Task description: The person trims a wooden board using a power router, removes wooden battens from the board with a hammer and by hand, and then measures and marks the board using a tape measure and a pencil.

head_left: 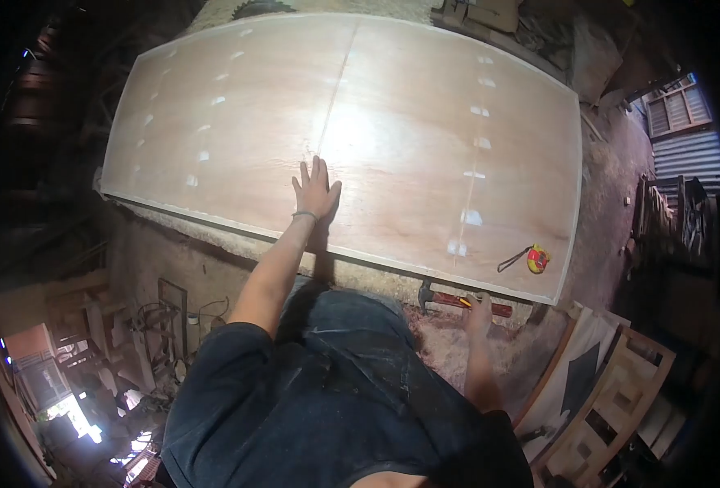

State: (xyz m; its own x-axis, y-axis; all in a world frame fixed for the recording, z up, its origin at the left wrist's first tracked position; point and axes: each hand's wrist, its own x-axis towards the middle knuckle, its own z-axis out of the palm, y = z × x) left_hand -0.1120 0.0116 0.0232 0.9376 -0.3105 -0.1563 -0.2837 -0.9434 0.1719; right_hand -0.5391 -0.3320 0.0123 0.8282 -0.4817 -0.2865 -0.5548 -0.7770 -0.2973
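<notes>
My left hand (316,193) lies flat with fingers spread on a large pale plywood panel (401,203), just beside a line running across its middle. Near the front edge, my right hand (480,309) has its fingers closed around what looks like a yellow pencil (463,301). A hammer (497,309) with a red handle lies directly under or against that hand; whether the fingers also touch it I cannot tell. On the panel's right front corner sits a red and yellow tape measure (537,259) with a dark wrist strap.
White patches in rows mark the panel. A toothed circular blade (262,8) shows beyond its far edge. Wooden frames (612,398) lean at the lower right, and cluttered frames and scraps (144,333) stand at the left. Corrugated sheet (689,163) is at the far right.
</notes>
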